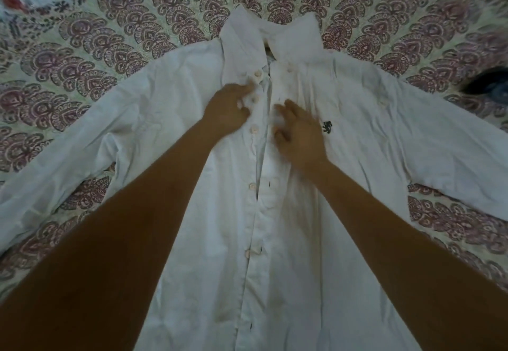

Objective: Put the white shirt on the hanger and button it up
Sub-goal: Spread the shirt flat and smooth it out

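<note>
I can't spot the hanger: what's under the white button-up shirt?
The maroon-patterned bedspread extends from beneath the white button-up shirt. Any hanger inside is hidden by cloth.

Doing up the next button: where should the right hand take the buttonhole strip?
I'd pinch the white shirt by its buttonhole strip, at the free inner edge level with the button by the left hand. Bring the right hand in from the right: the strip lies flat, loose along the centre.
</note>
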`<state>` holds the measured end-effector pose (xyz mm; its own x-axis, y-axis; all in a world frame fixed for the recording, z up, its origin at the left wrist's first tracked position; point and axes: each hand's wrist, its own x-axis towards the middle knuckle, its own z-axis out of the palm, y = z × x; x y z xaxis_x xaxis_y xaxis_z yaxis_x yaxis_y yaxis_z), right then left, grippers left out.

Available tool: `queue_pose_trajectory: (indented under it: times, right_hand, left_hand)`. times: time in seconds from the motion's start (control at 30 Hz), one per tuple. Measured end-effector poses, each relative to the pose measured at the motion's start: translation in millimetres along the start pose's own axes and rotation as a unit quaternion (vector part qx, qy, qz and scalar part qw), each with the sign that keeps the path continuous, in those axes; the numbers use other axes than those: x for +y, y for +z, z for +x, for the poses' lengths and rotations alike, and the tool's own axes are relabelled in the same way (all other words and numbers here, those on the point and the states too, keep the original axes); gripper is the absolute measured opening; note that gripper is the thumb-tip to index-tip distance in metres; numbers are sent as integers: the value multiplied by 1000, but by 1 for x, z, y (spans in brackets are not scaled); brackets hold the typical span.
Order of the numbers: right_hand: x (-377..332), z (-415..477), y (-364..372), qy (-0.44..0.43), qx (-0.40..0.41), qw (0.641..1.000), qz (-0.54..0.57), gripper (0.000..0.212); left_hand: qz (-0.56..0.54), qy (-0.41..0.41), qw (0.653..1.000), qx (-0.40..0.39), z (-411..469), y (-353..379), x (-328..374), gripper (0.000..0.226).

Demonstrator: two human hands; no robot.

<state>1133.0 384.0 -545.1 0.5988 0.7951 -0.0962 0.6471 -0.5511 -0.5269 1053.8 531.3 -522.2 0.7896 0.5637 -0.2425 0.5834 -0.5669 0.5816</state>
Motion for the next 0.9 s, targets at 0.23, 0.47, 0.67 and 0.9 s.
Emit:
queue_pose_trajectory:
  times: [0.23,0.47,0.67,0.9]
  right_hand:
    - [5,-97,-12,33,-51,998,-9,56]
    - [4,-185,-58,80,4,997,18,56]
    - [6,-236,-112,120,73,990,18,58]
    - [57,-282,-178,161,141,977,0,58]
  left_hand:
    - [18,-14,1000,8,-107,30,-2,52]
    - [-23,10,999,34,-192,28,37,50]
    - [-44,65,996,45,-227,20,97,50]
    - [-26,131,991,22,-225,47,184,54]
